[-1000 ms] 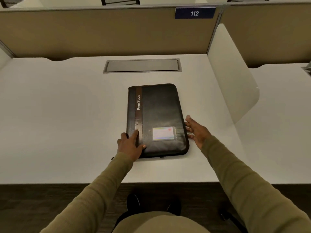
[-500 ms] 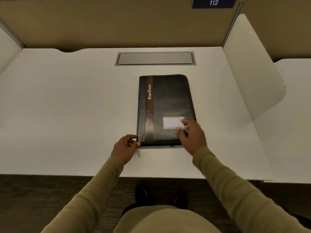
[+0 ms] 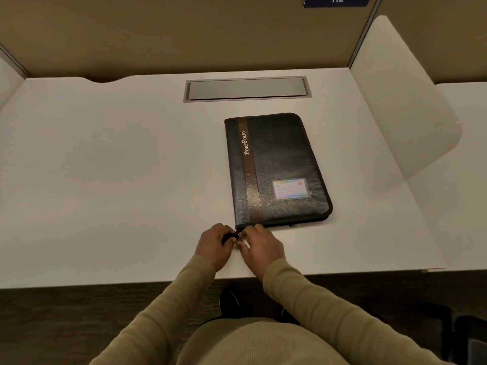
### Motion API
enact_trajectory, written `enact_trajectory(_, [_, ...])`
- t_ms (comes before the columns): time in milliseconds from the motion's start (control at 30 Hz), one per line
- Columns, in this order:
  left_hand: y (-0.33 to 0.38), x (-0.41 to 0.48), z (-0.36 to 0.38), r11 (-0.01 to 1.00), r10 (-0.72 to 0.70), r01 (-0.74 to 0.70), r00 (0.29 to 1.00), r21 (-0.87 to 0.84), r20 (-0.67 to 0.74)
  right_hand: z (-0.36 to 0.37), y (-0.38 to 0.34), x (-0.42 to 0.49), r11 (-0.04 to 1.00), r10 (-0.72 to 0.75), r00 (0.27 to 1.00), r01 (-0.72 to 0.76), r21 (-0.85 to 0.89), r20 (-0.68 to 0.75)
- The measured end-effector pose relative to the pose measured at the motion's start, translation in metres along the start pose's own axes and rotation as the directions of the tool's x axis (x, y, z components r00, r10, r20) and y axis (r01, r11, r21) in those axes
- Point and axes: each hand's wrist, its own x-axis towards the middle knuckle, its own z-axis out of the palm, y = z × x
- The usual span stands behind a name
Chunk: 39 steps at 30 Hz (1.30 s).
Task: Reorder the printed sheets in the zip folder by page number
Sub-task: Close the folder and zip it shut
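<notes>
Barely begun: our L hand (image 3: 214, 245) grips lower-left corner of closed zip folder (image 3: 276, 164), R hand (image 3: 259, 246) pinches zip pull (image 3: 239, 235); sorting undone.

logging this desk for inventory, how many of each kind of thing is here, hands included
zip folder: 1
cable hatch: 1
side divider: 1
number sign: 1
hands: 2 (left hand, right hand)
total: 6
</notes>
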Motion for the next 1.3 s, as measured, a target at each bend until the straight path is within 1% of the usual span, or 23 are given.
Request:
enact_trajectory(100, [-0.002, 0.002, -0.002, 0.998, 0.066, -0.066, 0.997, -0.009, 0.032, 0.007, -0.005, 0.005, 0.998, 0.000, 0.997, -0.005, -0.056, -0.080])
enact_trajectory(267, [-0.008, 0.010, -0.008, 0.992, 0.125, -0.125, 0.991, 0.003, 0.058, 0.015, -0.002, 0.006, 0.998, -0.009, 0.980, -0.005, -0.069, -0.200])
enact_trajectory(433, [-0.007, 0.018, -0.011, 0.984, 0.162, -0.171, 0.978, 0.056, 0.131, 0.012, 0.003, 0.006, 0.995, 0.101, 0.966, -0.103, 0.005, -0.240])
enact_trajectory(567, [-0.003, 0.023, -0.013, 0.982, 0.161, -0.174, 0.973, 0.070, 0.163, 0.014, 0.000, 0.005, 0.993, 0.108, 0.957, -0.114, -0.008, -0.268])
enact_trajectory(667, [-0.007, 0.027, -0.017, 0.982, 0.148, -0.165, 0.973, 0.088, 0.175, 0.005, 0.011, 0.004, 0.980, 0.196, 0.924, -0.198, 0.027, -0.328])
enact_trajectory(767, [-0.014, 0.033, -0.022, 0.981, 0.150, -0.169, 0.973, 0.095, 0.177, -0.006, 0.021, 0.006, 0.967, 0.248, 0.906, -0.253, 0.030, -0.342])
enact_trajectory(900, [-0.010, 0.039, -0.017, 0.962, 0.171, -0.208, 0.964, 0.178, 0.202, 0.000, 0.013, 0.006, 0.966, 0.248, 0.896, -0.257, 0.025, -0.368])
enact_trajectory(1000, [-0.007, 0.043, -0.014, 0.952, 0.165, -0.205, 0.969, 0.228, 0.183, 0.004, 0.011, 0.006, 0.964, 0.251, 0.891, -0.266, 0.012, -0.378])
enact_trajectory(1100, [-0.013, 0.045, -0.012, 0.939, 0.209, -0.246, 0.964, 0.242, 0.166, 0.001, 0.016, 0.006, 0.961, 0.263, 0.883, -0.274, 0.027, -0.390])
enact_trajectory(1300, [-0.021, 0.048, -0.016, 0.930, 0.234, -0.269, 0.958, 0.249, 0.164, -0.020, 0.046, 0.002, 0.912, 0.400, 0.822, -0.399, 0.090, -0.406])
